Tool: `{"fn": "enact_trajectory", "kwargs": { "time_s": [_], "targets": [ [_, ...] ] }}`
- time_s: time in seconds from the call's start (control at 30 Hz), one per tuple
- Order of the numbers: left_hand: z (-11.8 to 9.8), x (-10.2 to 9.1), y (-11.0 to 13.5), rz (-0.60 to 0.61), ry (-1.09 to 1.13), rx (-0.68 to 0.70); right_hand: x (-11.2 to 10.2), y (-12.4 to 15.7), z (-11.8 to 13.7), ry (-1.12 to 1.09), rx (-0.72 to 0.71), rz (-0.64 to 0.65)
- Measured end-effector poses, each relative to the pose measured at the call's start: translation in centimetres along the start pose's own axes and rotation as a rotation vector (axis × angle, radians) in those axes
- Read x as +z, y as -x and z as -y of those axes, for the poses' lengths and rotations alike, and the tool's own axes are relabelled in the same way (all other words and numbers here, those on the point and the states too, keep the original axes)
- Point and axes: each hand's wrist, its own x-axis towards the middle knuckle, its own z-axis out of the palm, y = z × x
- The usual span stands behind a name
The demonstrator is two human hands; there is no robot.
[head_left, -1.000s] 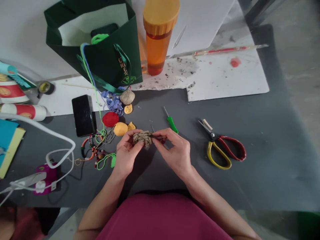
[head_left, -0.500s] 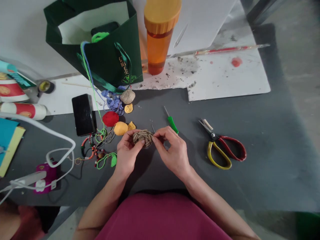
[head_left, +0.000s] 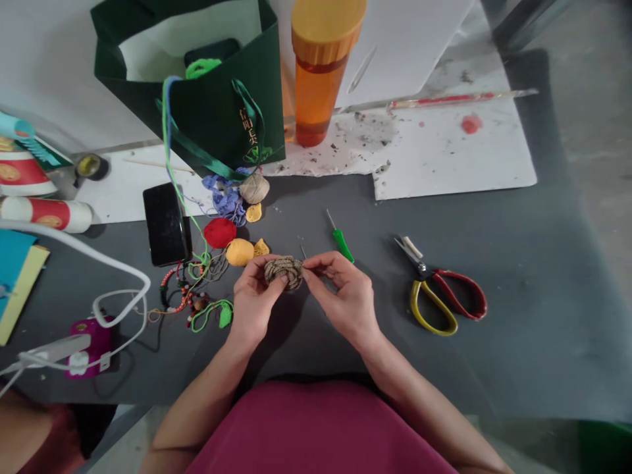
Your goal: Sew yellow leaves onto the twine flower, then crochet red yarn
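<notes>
Pinched between the thumb and fingers of my left hand (head_left: 253,299) is a brown crocheted flower (head_left: 284,271) with layered, ruffled petals. My right hand (head_left: 343,296) has thumb and forefinger pressed together at the flower's right edge. A thin metal tip (head_left: 303,251) shows just beyond the right fingers; the rest of it is hidden. Further out lies a green-handled crochet hook (head_left: 342,243). Left of the flower sit a yellow yarn ball (head_left: 240,252), a red yarn ball (head_left: 220,233), a beige yarn ball (head_left: 255,189) and small yellow crocheted pieces (head_left: 253,212).
Scissors (head_left: 437,293) with red and yellow handles lie to the right. A phone (head_left: 166,224), beaded cords (head_left: 182,293) and a purple power adapter (head_left: 89,349) are on the left. A green paper bag (head_left: 217,105) and an orange bottle (head_left: 318,85) stand behind. Another person's leg (head_left: 29,428) shows lower left.
The view has shifted very slightly. Both hands stay at the flower, with the right fingertips still at its right edge; the flower looks slightly turned.
</notes>
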Motion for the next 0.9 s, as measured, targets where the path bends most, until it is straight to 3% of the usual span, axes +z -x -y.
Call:
{"fn": "enact_trajectory", "kwargs": {
  "time_s": [0.13,0.3,0.43,0.7,0.9],
  "targets": [
    [-0.22,-0.23,-0.14,0.063,0.021,-0.037,-0.16,-0.1,-0.12,-0.011,0.014,0.007],
    [-0.53,-0.39,-0.01,0.199,0.01,-0.107,0.05,0.16,-0.02,0.217,-0.221,-0.049],
    [-0.51,-0.3,0.12,0.19,0.015,-0.133,0.21,0.32,-0.06,0.3,-0.351,-0.05],
    [-0.39,-0.32,0.16,0.131,0.014,-0.097,-0.12,0.08,-0.09,0.163,-0.168,0.056],
    [0.17,-0.1,0.42,0.135,0.043,-0.073,-0.03,-0.07,-0.14,0.216,-0.197,0.068]
  ]
}}
